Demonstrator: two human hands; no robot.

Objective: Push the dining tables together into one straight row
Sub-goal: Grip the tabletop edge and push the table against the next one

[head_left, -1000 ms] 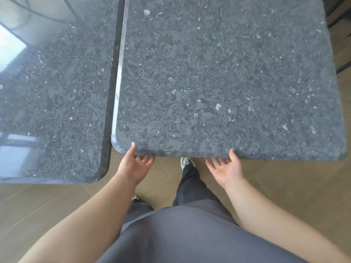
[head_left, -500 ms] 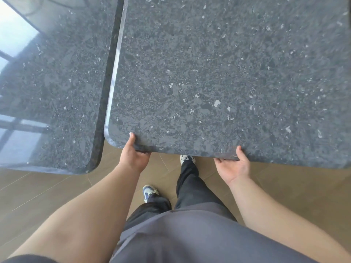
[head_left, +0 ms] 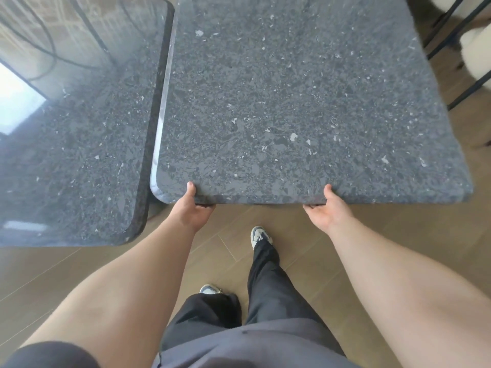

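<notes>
Left hand (head_left: 192, 212) and right hand (head_left: 328, 211) grip near edge of right bench (head_left: 305, 107), thumbs on top, frame centre. Left bench (head_left: 79, 128) alongside, narrow gap, near edges staggered. Step: aligning. Next: draw right bench toward lower frame until flush.

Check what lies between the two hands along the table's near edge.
Head view: nothing but bare dark stone edge of the right table runs between the left hand and right hand. Below it, wood floor and a shoe.
</notes>
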